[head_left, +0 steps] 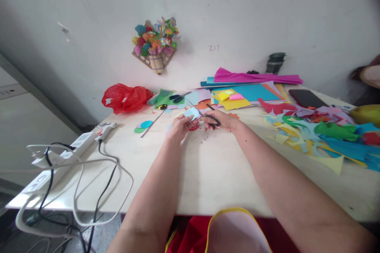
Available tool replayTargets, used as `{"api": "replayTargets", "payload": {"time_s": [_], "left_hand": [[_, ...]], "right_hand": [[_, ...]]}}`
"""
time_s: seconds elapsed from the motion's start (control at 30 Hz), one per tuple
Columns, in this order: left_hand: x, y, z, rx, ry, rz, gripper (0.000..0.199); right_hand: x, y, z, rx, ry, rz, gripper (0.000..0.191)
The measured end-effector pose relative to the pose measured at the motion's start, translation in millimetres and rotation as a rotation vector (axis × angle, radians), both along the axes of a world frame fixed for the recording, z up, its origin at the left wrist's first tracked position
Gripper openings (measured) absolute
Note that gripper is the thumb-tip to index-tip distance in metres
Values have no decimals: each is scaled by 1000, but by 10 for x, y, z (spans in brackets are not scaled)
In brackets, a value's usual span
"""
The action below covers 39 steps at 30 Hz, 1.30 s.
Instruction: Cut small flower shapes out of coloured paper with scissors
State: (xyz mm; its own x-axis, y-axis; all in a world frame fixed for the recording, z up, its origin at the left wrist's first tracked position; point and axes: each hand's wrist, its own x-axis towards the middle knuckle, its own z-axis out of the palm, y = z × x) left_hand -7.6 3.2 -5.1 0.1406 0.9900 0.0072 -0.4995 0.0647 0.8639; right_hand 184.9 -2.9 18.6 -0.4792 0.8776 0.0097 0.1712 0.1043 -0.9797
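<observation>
Between the fingers of my left hand (pixel 180 125) is a light blue paper cutout (pixel 192 114) with a scalloped edge. My right hand (pixel 221 121) is closed round the dark handles of a pair of scissors (pixel 214 120). The scissor blades point up and left, close beside the cutout; whether they touch it I cannot tell. Small paper bits lie on the table under both hands. To the left rest a blue paper circle (pixel 146 124) and a green paper circle (pixel 139 130), partly overlapping. A second pair of scissors (pixel 177 98) lies behind my left hand.
Coloured paper scraps (pixel 308 126) spread over the right side, near a phone (pixel 308 98). Stacked paper sheets (pixel 252 93) lie at the back. A red plastic bag (pixel 126 98) sits back left. A power strip (pixel 63 158) with looping cables occupies the left edge. Paper flowers (pixel 156 41) hang on the wall.
</observation>
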Motion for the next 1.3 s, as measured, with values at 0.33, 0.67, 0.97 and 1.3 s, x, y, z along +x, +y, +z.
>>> {"api": "replayTargets", "payload": {"time_s": [0.33, 0.67, 0.97, 1.3], "left_hand": [[9, -39, 41, -94, 53, 8, 17], [48, -103, 102, -106, 27, 16, 17], [106, -120, 131, -121, 7, 87, 13], [101, -61, 104, -133, 1, 111, 18]], "right_hand": [[23, -8, 0, -7, -2, 33, 38], [20, -13, 12, 12, 1, 40, 39], [-5, 14, -12, 52, 2, 33, 37], [-37, -21, 12, 36, 2, -25, 30]]}}
